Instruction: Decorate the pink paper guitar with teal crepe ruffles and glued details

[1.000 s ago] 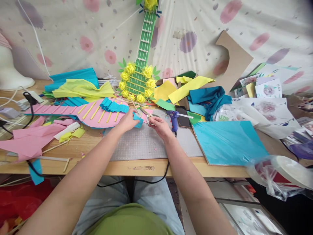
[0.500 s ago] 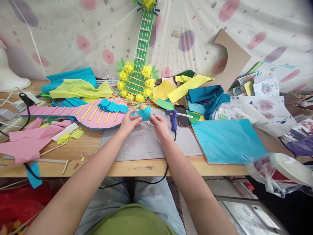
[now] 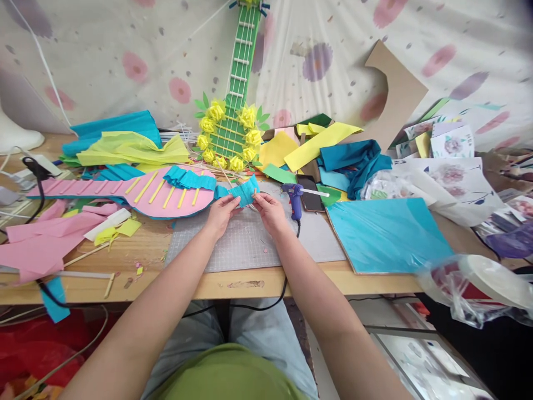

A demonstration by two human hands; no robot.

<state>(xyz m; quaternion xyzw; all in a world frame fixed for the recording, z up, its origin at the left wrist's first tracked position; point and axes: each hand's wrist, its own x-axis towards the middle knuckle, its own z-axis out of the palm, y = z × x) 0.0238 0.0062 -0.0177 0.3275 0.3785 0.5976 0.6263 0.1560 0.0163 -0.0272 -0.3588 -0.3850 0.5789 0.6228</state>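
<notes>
Between my two hands, over the grey cutting mat, is a strip of blue crepe paper. My left hand pinches its lower left part, and the strip runs on leftward past the fingers. With thumb and fingers closed, my right hand grips the strip's right end. To the left lies a pink, guitar-shaped piece with yellow sticks across it and a gathered piece of blue crepe paper on top. A blue glue gun stands just right of my right hand.
A green paper guitar with yellow flowers leans at the back. Right of the mat are a dark phone and a blue sheet. Pink paper and scraps lie left. The glue gun's cord hangs over the table edge.
My left hand has shifted slightly, and more of the blue strip now shows, stretching out to the left of its fingers. My right hand still holds its end. The view has shifted slightly.
</notes>
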